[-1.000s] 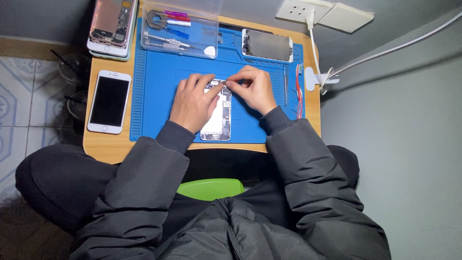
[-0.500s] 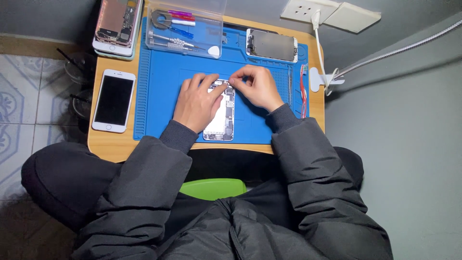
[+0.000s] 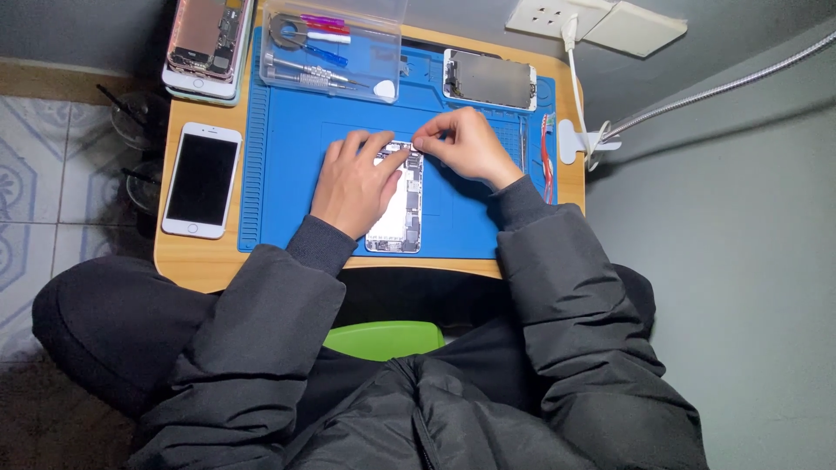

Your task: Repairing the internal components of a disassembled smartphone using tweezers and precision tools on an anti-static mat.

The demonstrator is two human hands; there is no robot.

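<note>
While the left hand point(image 3: 355, 183) lay flat on the opened phone point(image 3: 398, 204) at the middle of the blue mat point(image 3: 287, 183), the right hand point(image 3: 466, 148) pinched something tiny at its far end. Its insides were bare, so reassembly looked unfinished. I counted three other phones: one whole point(image 3: 202, 179), two stripped point(image 3: 209, 39) point(image 3: 488, 79).

- One view only, from a camera on the person's head, so no second view shares the scene.
- It looks steeply down from well above onto the small table point(image 3: 196, 265).
- Both hands' meeting point sits just above the middle; sleeves and lap fill the lower half.
</note>
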